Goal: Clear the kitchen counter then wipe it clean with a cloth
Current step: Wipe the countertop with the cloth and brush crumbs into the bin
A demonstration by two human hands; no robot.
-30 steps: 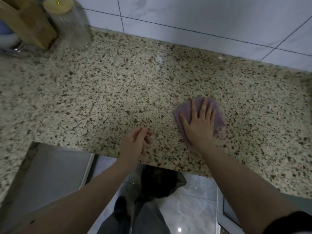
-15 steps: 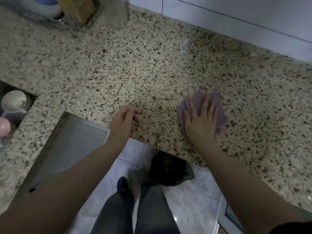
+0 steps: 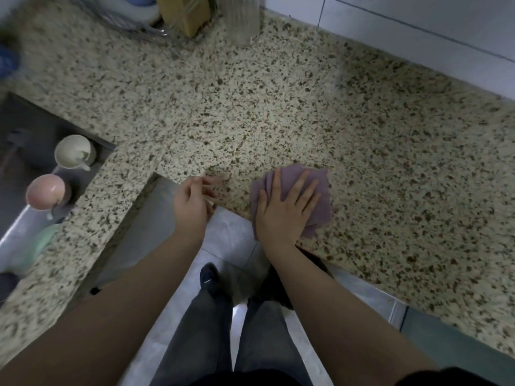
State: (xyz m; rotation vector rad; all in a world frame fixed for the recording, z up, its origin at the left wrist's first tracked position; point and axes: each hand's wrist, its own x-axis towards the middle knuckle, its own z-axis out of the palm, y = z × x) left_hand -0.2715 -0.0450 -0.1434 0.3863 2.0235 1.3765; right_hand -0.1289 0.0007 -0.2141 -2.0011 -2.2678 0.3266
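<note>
Fingers (image 3: 302, 188) of the right hand (image 3: 281, 213) lie straight and slightly spread, pressing the cloth (image 3: 320, 201) flat on the counter (image 3: 278, 107) near its front edge. At nine o'clock the left hand (image 3: 192, 201) hovers, loosely curled, empty. Far left, a sink (image 3: 25, 129) holds a white cup (image 3: 75, 154), a pink cup (image 3: 46, 192), perhaps a green bowl (image 3: 41, 240), contents unclear.

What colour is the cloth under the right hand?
Pale purple; the cloth shows best in the head view, under the right hand.

Speckled stone counter (image 3: 278, 112), soft purple cloth (image 3: 317, 201), glossy tiles (image 3: 418, 29)
</note>
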